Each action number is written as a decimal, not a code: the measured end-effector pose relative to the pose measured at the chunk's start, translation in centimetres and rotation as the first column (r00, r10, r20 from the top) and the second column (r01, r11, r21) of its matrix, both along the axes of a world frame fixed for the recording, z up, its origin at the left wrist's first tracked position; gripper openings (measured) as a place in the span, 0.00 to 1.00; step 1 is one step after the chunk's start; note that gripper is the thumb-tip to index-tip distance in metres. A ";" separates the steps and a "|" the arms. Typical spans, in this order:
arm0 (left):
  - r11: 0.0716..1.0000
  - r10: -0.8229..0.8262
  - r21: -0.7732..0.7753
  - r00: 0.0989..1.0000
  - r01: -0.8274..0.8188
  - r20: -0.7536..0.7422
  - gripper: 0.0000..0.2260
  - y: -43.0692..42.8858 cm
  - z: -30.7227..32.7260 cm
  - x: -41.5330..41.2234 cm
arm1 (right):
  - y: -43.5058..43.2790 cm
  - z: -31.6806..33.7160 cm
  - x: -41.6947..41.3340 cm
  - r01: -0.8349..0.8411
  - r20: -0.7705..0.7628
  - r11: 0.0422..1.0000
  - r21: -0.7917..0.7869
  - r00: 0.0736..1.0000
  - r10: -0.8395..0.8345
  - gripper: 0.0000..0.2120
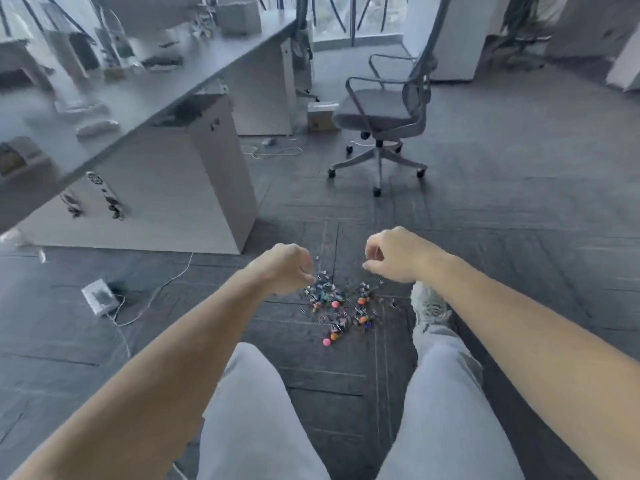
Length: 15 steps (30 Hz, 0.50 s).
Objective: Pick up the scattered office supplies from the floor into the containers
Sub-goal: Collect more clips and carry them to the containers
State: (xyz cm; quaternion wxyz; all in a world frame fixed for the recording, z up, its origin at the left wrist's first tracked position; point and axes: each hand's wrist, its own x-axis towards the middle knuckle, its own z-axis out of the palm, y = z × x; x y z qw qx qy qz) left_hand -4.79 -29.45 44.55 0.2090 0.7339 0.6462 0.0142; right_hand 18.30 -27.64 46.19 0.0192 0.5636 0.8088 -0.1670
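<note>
A pile of small office supplies (341, 304) lies scattered on the dark carpet between my feet: binder clips, paper clips and a few pink and orange round pieces. My left hand (284, 270) hovers above the pile's left edge with fingers loosely curled downward. My right hand (391, 254) hangs above the pile's upper right, fingers curled, thumb and forefinger close together. Whether either hand holds a small piece cannot be made out. No container shows in view.
A white cabinet (194, 178) under a long desk (145, 95) stands to the left. A grey swivel chair (384, 116) stands ahead. A white power adapter (98, 296) with a cable lies on the floor at left. My shoe (427, 304) sits right of the pile.
</note>
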 end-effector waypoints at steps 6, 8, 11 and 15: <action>0.995 -0.011 -0.103 1.000 0.011 -0.002 0.06 1.6 -6.5 3.5 | 1.1 -4.5 5.1 0.076 0.036 0.997 -0.026 0.996 -0.075 0.06; 0.987 -0.024 -0.162 0.999 0.018 -0.035 0.08 3.1 -9.7 3.6 | 2.6 -7.0 5.4 0.078 0.040 0.996 -0.054 0.996 -0.076 0.07; 0.965 -0.031 -0.264 0.996 0.009 -0.082 0.13 6.0 -14.7 3.3 | 5.1 -12.5 5.6 0.116 0.083 0.983 -0.140 0.991 -0.105 0.08; 0.947 -0.017 -0.321 0.995 -0.014 -0.094 0.12 11.0 -21.7 2.9 | 9.6 -20.0 5.0 0.183 0.081 0.950 -0.251 0.982 -0.168 0.09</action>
